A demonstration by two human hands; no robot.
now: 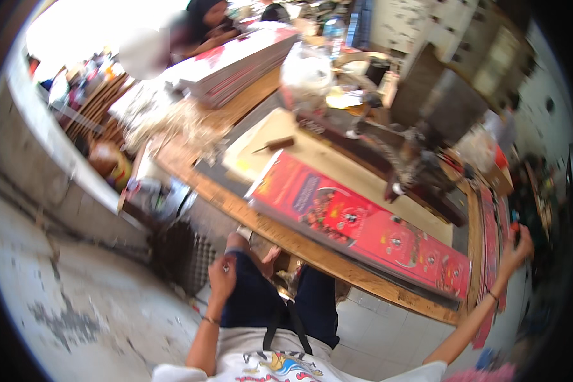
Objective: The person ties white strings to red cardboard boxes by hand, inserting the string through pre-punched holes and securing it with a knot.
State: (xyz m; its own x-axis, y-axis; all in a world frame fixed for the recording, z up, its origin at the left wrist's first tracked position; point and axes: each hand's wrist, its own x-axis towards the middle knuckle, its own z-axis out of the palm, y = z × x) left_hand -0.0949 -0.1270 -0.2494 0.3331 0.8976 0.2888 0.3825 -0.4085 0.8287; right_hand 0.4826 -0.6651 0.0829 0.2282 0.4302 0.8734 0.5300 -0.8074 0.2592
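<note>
My left hand (222, 277) is above my left thigh, off the table, its fingers curled in. A small glint shows on it, and whether it holds anything is hidden. My right arm reaches out past the table's right end. There my right hand (521, 247) has its fingers bent around or against something dark that I cannot make out, close to long red printed strips (488, 239). A stack of red printed sheets (388, 239) with food pictures lies along the table's near edge. Behind it is a pale board (251, 148) with a wooden-handled awl-like tool (279, 144) on it.
A dark metal machine (420, 137) stands at the table's back right. A tall stack of printed sheets (242, 63) and pale fibres (184, 130) lie at the far left, near another person (210, 28). A plastic bag (305, 73) and a clear bottle (333, 37) stand at the back.
</note>
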